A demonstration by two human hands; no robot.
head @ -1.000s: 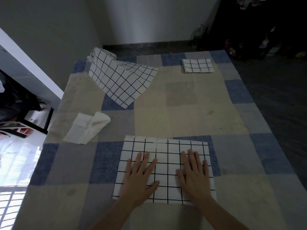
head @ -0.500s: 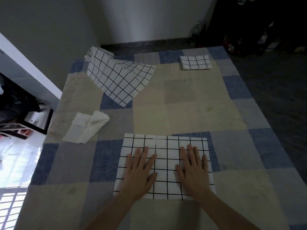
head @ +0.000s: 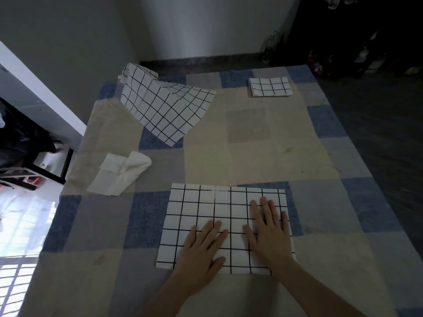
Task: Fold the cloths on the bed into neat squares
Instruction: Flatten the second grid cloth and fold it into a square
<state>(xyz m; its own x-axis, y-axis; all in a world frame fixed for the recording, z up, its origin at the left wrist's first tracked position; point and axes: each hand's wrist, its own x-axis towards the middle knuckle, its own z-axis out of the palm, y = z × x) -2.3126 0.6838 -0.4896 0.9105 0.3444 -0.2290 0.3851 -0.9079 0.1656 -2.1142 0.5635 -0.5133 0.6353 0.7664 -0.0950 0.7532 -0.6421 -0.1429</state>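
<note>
Grid cloth (head: 219, 213) at the bed's (head: 251, 156) near edge. Left hand (head: 201, 250) has slid back toward that edge; right hand (head: 270, 232) stays flat, both hands fingers straight. Smoothing apparently ending; next fold due.

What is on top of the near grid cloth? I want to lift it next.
Both hands lie flat on the near grid cloth: the left hand near its front edge, the right hand on its right half. Whatever lies under the palms is covered.
</note>
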